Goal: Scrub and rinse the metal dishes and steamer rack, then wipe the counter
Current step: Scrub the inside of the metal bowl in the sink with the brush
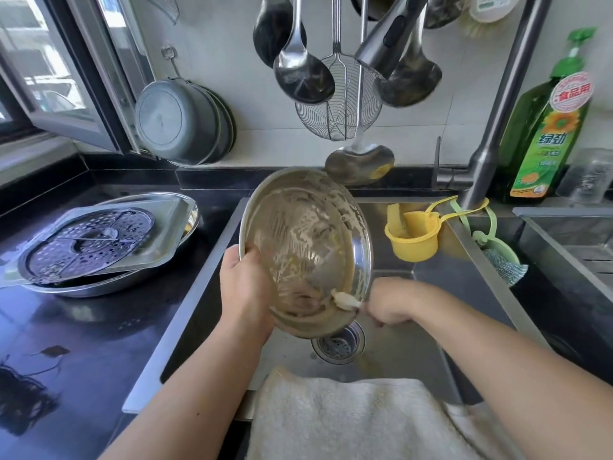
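1. My left hand (245, 287) holds the round metal dish (305, 250) by its left rim, thumb curled over the edge and the rest of my fingers behind it, out of sight.
2. The dish is tilted up on edge over the sink (414, 353), its inside turned toward me and smeared with tan, soapy residue.
3. My right hand (391, 307) is at the dish's lower right rim, fingers closed around a small pale scrubber (345, 299) that touches the inside of the dish near the edge.
4. Below the dish, the round drain strainer (338, 345) sits in the sink floor.
5. On the black surface (99, 343) to my left lies a stack: a perforated steamer rack (89, 244) on a square metal tray (166, 227), and both rest on a wide round metal basin (99, 288).
6. A pale towel (348, 416) hangs over the sink's near edge.
7. A yellow cup (414, 240) hangs on the far side of the sink, just beside the faucet (497, 111) base.
8. A green dish-soap bottle (547, 127) stands behind the faucet to the right.
9. Ladles (302, 71) and a wire skimmer (338, 107) hang on the wall above the sink, and grey pots (182, 121) hang further left by the window.
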Action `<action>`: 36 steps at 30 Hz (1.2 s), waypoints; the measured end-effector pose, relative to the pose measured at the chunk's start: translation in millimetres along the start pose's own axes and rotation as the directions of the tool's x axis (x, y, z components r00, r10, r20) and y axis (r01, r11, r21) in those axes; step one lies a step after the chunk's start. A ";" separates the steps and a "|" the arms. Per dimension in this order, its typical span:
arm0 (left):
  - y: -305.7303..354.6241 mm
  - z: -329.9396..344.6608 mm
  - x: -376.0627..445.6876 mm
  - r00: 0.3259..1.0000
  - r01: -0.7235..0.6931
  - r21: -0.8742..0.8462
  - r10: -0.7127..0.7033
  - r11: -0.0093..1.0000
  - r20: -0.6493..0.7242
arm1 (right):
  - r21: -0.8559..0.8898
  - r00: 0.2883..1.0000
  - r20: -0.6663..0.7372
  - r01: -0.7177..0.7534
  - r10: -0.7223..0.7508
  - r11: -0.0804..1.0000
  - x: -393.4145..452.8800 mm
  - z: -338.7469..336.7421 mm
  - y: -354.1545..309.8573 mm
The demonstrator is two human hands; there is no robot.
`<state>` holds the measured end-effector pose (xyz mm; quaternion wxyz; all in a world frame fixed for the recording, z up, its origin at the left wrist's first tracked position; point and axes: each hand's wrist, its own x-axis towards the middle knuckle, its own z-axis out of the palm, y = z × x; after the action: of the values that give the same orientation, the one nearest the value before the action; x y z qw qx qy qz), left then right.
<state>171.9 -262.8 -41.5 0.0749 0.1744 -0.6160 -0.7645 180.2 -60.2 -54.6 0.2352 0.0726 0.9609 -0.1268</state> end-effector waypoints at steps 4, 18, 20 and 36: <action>3.4 -7.5 7.0 0.994 0.103 0.141 -0.105 0.985 0.008 | -0.220 0.994 -0.007 -0.107 0.108 0.970 17.9 -2.3 14.7; 14.1 -7.4 -9.6 0.906 -0.423 0.613 0.292 0.667 0.307 | -0.113 0.928 -0.315 -0.244 0.199 0.963 17.0 -2.0 24.7; 12.3 -8.5 -5.9 0.917 -0.400 0.574 0.313 0.715 0.248 | -0.182 0.975 0.025 -0.211 0.219 0.961 19.3 9.4 17.8; 5.4 -10.2 10.6 0.966 -0.256 0.407 0.248 0.877 0.072 | 0.075 0.959 0.212 -0.205 0.185 0.976 17.3 21.1 12.0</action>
<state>165.2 -276.9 -39.9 0.1295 0.0978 -0.7816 -0.6023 176.5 -53.1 -83.4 0.3401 0.1650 0.9125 -0.1561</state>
